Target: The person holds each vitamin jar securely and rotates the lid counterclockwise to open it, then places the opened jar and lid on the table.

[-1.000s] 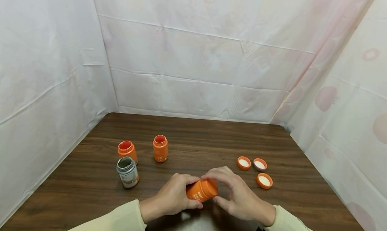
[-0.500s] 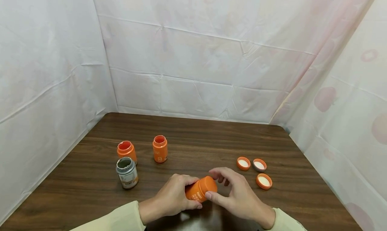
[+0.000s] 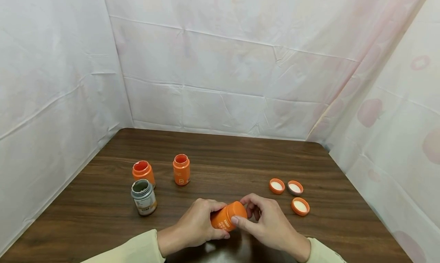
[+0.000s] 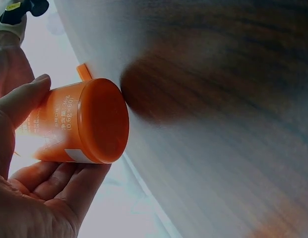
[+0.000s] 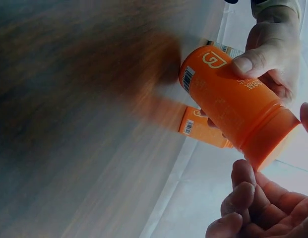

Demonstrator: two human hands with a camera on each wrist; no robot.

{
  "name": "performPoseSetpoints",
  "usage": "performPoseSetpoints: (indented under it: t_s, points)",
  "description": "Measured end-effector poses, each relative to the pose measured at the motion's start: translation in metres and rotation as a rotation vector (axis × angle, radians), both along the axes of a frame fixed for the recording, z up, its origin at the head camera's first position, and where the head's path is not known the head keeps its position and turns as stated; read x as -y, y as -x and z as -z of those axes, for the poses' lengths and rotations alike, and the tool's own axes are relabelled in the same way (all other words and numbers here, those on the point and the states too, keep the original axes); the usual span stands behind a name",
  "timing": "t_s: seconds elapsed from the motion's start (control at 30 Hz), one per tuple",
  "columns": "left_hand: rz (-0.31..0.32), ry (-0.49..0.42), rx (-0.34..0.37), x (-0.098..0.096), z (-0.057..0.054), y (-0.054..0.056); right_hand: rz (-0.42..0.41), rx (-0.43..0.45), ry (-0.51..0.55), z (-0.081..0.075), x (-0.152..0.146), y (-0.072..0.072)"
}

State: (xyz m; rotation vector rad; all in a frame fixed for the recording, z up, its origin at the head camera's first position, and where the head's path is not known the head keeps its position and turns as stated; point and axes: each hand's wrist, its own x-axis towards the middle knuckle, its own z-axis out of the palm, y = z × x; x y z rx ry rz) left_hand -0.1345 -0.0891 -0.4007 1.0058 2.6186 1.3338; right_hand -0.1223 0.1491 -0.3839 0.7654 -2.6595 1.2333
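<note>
My left hand (image 3: 194,224) grips an orange plastic bottle (image 3: 221,220), which lies tilted with its capped end up to the right. In the left wrist view the round base of the bottle (image 4: 106,121) faces the camera near the tabletop. An orange screw cap (image 3: 238,210) sits on the bottle's neck. My right hand (image 3: 271,224) pinches this cap, thumb on the near side and index finger on the far edge. The right wrist view has the cap (image 5: 273,136) between the right thumb and fingertips, with the other fingers curled below.
Two uncapped orange bottles (image 3: 181,170) (image 3: 144,174) and an uncapped grey bottle (image 3: 144,202) stand upright on the left of the wooden table (image 3: 233,163). To the right lie two orange caps (image 3: 276,186) (image 3: 300,206) and a grey-sided cap (image 3: 295,187), white insides up. White cloth (image 3: 220,75) surrounds the table.
My right fingers have come off the cap and closed on it again, the thumb now higher on its near side. The left hand and the bottle have hardly moved.
</note>
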Motion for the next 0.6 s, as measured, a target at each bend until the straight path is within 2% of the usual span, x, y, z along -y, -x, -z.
performPoseSetpoints:
  t_s: [0.23,0.4,0.6]
  points:
    - [-0.004,0.001,0.002,0.0002,-0.0002,-0.0001,-0.026,-0.011,0.023,-0.0001,0.0007,0.0005]
    - [-0.005,0.008,-0.012,-0.0001,0.0002,0.0002,-0.042,-0.065,0.004,-0.0005,0.0000,0.0010]
    - [-0.003,0.011,-0.035,-0.0003,0.0005,0.0007,-0.100,-0.120,-0.004,-0.0014,-0.0034,0.0011]
